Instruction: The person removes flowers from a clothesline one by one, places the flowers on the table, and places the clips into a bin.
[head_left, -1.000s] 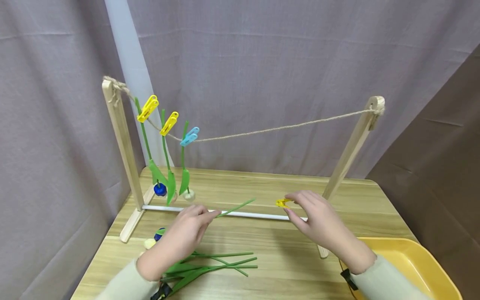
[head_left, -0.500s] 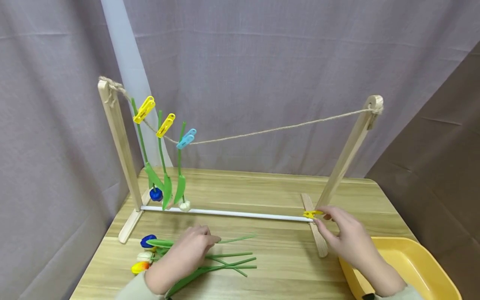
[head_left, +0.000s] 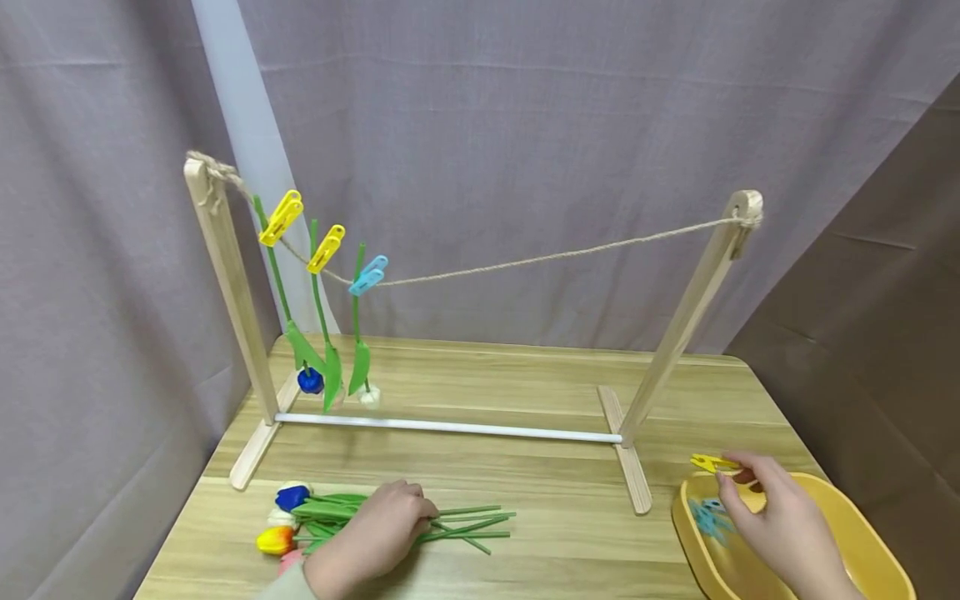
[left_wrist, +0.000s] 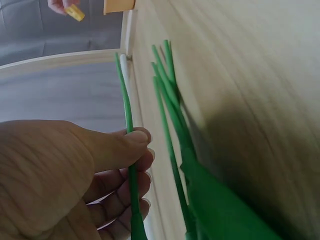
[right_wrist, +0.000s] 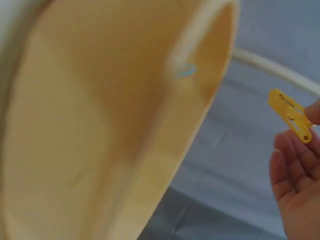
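My left hand (head_left: 386, 529) is low over a bunch of artificial tulips (head_left: 330, 508) lying on the table, pinching one green stem (left_wrist: 131, 175) between thumb and fingers. The other stems (left_wrist: 172, 100) of the bunch lie beside it, apart from the hand. At the right, my right hand (head_left: 787, 521) pinches a yellow clothespin (head_left: 711, 463) above the rim of a yellow tub (head_left: 862, 533). Light-blue clothespins (head_left: 708, 518) lie in that tub. Blue, white, yellow-orange and pink tulip heads show at the bunch's left end.
A rope (head_left: 540, 261) sags between two wooden posts (head_left: 236, 292), joined low down by a white rod (head_left: 450, 427). Three tulips hang head-down near its left end, under two yellow clothespins (head_left: 282, 218) and a blue clothespin (head_left: 368, 276). Grey curtains (head_left: 525, 125) stand behind the table.
My left hand has come down with its stem to the bunch on the table. My right hand has carried the yellow clothespin right and down, from near the rod to the tub.
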